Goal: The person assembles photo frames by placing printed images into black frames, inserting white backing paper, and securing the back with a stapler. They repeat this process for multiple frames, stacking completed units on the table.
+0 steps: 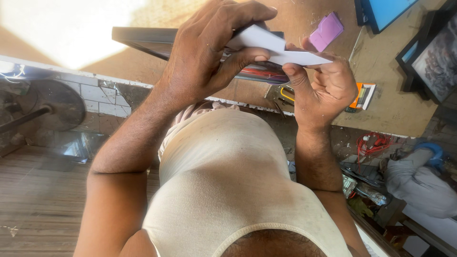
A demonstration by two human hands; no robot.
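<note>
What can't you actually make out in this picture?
- White strip: its left end is hidden under the left hand.
- Dark flat frame: its middle is covered by both hands; right hand.
- Orange device: too small to identify.
- Framed picture: cut off by the right edge.

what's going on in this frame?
A person at a workbench holds a folded piece of white paper or card in both hands. The left hand grips it from above, while the right hand pinches its lower edge. Beneath the hands lies a dark-framed panel. A purple block and a small orange device sit on the bench.
</note>
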